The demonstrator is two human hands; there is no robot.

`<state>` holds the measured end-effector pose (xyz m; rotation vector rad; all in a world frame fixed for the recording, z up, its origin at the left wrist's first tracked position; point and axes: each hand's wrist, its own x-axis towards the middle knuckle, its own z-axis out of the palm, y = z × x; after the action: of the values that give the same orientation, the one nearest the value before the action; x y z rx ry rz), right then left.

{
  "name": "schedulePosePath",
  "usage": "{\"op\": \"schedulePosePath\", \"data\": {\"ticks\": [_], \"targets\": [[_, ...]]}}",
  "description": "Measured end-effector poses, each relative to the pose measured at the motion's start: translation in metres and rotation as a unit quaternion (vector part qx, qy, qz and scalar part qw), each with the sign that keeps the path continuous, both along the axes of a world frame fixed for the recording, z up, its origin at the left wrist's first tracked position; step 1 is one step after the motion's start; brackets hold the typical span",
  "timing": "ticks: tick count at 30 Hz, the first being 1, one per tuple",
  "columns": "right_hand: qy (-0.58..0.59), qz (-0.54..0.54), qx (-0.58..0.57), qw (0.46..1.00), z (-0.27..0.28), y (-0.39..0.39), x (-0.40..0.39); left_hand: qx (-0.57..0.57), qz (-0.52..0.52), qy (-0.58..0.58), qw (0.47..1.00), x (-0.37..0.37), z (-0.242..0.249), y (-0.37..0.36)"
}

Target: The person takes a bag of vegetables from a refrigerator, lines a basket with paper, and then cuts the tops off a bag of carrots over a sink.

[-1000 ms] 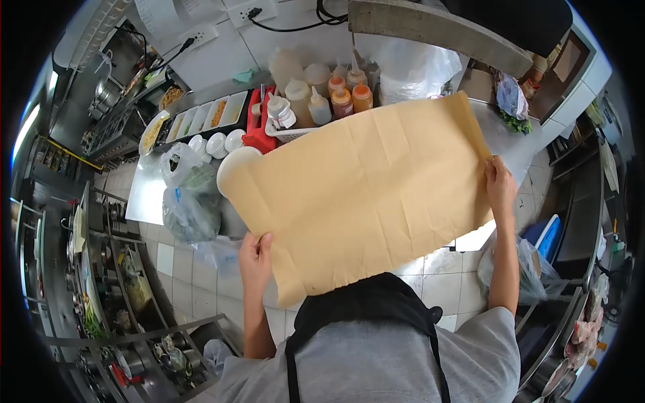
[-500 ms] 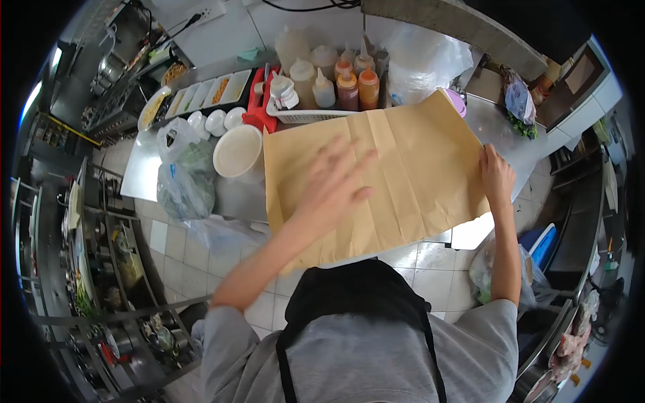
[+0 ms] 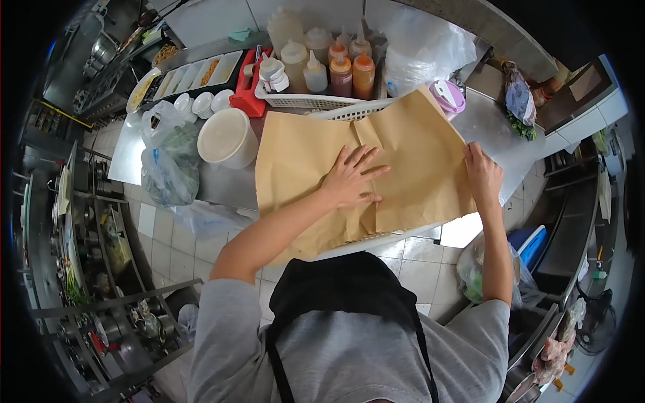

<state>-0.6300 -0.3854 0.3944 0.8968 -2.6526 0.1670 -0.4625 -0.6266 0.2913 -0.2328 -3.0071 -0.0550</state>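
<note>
A large sheet of brown paper (image 3: 403, 161) lies at the centre of the frame, draped over a white slotted basket (image 3: 349, 111) whose rim shows above and below it. The left hand (image 3: 351, 180) presses flat on the middle of the paper, fingers spread and released, holding nothing. The right hand (image 3: 482, 173) pinches the paper's right edge.

By the look of it, the paper is laid over the basket but not yet pushed fully down; its folds stand up and its corners overhang.

Above sit sauce bottles (image 3: 342, 67); to the left, a white tub (image 3: 225, 138) and plastic bags (image 3: 168, 164) on the steel counter (image 3: 497, 121). The basket's inside is hidden under the paper.
</note>
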Motion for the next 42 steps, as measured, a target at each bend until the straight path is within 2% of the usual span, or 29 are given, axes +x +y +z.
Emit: {"op": "schedulePosePath", "data": {"ticks": [2,3,5,7,8,10,11,13,15,17,19,20,22,23,25,28,32,34,36,38,40,42], "targets": [[0.088,0.025,-0.044,0.995,0.008,-0.006,0.006,-0.008,0.006,-0.005,1.000,-0.003,-0.006,-0.003],[0.089,0.029,-0.044,0.995,0.013,-0.013,0.011,-0.012,0.005,-0.013,1.000,-0.003,-0.010,-0.003],[0.098,0.213,-0.115,0.965,0.021,-0.033,0.039,-0.013,0.002,-0.026,1.000,-0.002,-0.014,0.001],[-0.014,0.317,0.007,0.948,0.004,-0.057,0.058,-0.016,0.003,-0.045,0.999,-0.004,-0.013,0.000],[-0.015,0.312,0.005,0.950,-0.011,-0.067,0.064,-0.018,-0.002,-0.047,0.999,-0.004,-0.011,0.001],[0.046,0.234,0.126,0.963,-0.044,-0.085,0.067,-0.015,0.028,-0.094,0.995,-0.006,-0.008,0.003],[0.047,0.231,0.124,0.964,-0.055,-0.086,0.059,-0.017,0.024,-0.092,0.995,-0.005,-0.010,0.004],[-0.063,0.172,0.186,0.965,-0.072,-0.084,0.040,0.012,0.033,-0.064,0.997,-0.004,-0.015,0.003],[-0.077,0.183,0.191,0.961,-0.088,-0.078,0.029,0.024,0.035,-0.057,0.997,-0.006,-0.019,0.001],[-0.134,0.187,0.233,0.945,-0.084,-0.077,0.029,0.041,0.038,-0.055,0.997,-0.002,-0.015,0.005],[-0.145,0.188,0.238,0.942,-0.088,-0.078,0.026,0.036,0.078,-0.167,0.982,-0.003,-0.002,0.001],[-0.153,0.191,0.243,0.939,-0.090,-0.078,0.025,0.036,0.077,-0.167,0.982,0.000,0.007,0.000],[-0.164,0.188,0.257,0.934,-0.093,-0.080,0.023,-0.104,0.154,-0.347,0.919,0.009,0.024,-0.004],[-0.174,0.186,0.270,0.928,-0.094,-0.082,0.024,-0.104,0.155,-0.348,0.919,0.012,0.032,-0.008],[-0.200,0.193,0.258,0.925,-0.094,-0.083,0.026,-0.113,0.193,-0.459,0.860,0.017,0.042,-0.013],[-0.221,0.199,0.246,0.923,-0.090,-0.087,0.021,-0.074,0.240,-0.437,0.863,0.024,0.037,-0.010],[-0.225,0.211,0.242,0.920,-0.086,-0.088,0.018,-0.045,0.241,-0.413,0.877,0.029,0.030,-0.012],[-0.224,0.204,0.273,0.913,-0.079,-0.088,0.020,-0.012,0.183,-0.416,0.890,0.035,0.031,-0.017],[-0.235,0.197,0.307,0.901,-0.068,-0.087,0.023,-0.027,0.149,-0.441,0.885,0.038,0.035,-0.020],[-0.339,0.236,0.383,0.826,-0.039,-0.083,0.032,-0.037,0.109,-0.475,0.873,0.042,0.052,-0.015],[-0.334,0.229,0.408,0.818,-0.027,-0.079,0.041,-0.079,0.118,-0.536,0.832,0.034,0.070,-0.008],[-0.325,0.219,0.433,0.812,-0.033,-0.073,0.041,-0.085,0.141,-0.521,0.838,0.038,0.060,-0.009]]}}
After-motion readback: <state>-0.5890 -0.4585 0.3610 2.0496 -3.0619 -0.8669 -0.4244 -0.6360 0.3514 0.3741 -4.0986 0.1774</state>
